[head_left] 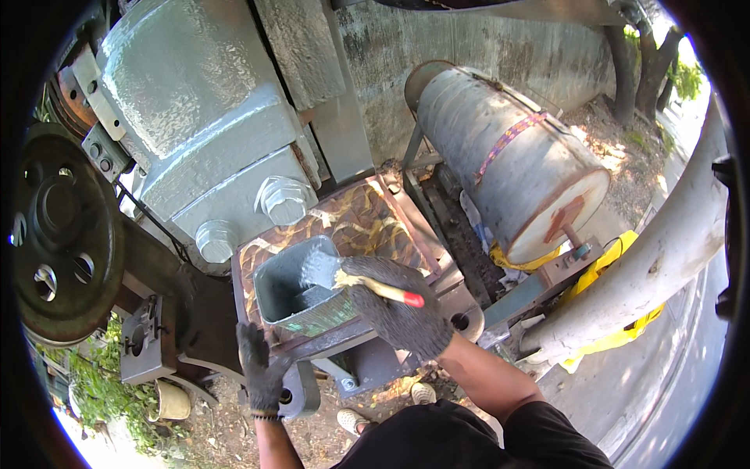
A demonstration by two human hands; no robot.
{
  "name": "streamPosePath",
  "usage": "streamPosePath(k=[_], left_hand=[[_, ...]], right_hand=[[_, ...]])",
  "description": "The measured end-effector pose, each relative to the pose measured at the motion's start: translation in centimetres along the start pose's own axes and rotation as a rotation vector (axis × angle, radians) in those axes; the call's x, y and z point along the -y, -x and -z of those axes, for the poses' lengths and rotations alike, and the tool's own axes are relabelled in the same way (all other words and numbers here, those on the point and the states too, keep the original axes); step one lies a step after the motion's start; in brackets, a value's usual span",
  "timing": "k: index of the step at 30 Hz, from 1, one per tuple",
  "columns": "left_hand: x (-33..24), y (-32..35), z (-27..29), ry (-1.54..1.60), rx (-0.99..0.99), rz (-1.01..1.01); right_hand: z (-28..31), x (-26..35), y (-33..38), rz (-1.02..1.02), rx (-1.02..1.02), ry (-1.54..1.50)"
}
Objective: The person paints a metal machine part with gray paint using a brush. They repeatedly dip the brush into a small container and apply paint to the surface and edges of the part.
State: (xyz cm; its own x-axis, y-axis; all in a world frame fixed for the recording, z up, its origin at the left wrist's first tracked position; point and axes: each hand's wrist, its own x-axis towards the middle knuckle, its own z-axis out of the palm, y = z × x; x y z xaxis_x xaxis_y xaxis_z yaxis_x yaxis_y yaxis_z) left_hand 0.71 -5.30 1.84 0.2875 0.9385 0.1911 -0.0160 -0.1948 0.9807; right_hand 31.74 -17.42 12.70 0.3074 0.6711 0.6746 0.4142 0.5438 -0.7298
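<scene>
My right hand, in a dark knit glove, grips a paintbrush with a pale wooden handle and a red end. Its grey-coated bristles are at the inside of a rectangular paint container, near the right wall. Grey paint coats the container's inside; how deep it lies I cannot tell. The container stands on a patterned brown cloth or sheet over the machine's table. My left hand, gloved too, is beside the table's near left corner with fingers extended, holding nothing.
A large machine body with glossy grey paint and two big hex bolts rises beyond the container. At left is a dark spoked wheel. A rusty metal drum lies on a frame at right, near a pale leaning trunk or post.
</scene>
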Motion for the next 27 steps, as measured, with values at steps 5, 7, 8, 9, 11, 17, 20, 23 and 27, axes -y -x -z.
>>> streamPosePath(k=[5,7,8,9,11,17,20,23,27], left_hand=[[-1.0,4.9,4.6,-0.023,-0.135,-0.126],[-1.3,6.7,6.0,-0.094,-0.226,-0.119],[-1.3,7.5,6.6,-0.099,-0.269,-0.075],[-1.1,8.3,7.1,-0.081,-0.323,-0.040],[-0.3,9.8,7.6,-0.063,-0.336,-0.070],[0.5,14.0,8.8,-0.189,-0.413,0.017],[0.6,13.9,8.2,-0.178,-0.407,0.033],[1.1,12.8,7.7,-0.208,-0.329,-0.033],[2.5,10.5,7.0,-0.239,-0.214,-0.082]], right_hand=[[-0.9,-1.8,-2.0,-0.088,0.112,0.140],[-1.0,-2.5,-2.5,-0.058,0.117,0.244],[-1.1,-2.8,-2.8,0.000,0.114,0.209],[-1.1,-3.0,-3.0,0.005,0.119,0.219],[-1.3,-3.3,-3.4,0.024,0.144,0.239],[-1.9,-3.6,-3.7,0.038,0.085,0.176],[-1.9,-4.0,-3.3,0.066,0.109,0.216],[-1.8,-4.4,-3.0,0.006,0.140,0.279],[-2.1,-4.6,-3.3,0.015,0.128,0.250]])
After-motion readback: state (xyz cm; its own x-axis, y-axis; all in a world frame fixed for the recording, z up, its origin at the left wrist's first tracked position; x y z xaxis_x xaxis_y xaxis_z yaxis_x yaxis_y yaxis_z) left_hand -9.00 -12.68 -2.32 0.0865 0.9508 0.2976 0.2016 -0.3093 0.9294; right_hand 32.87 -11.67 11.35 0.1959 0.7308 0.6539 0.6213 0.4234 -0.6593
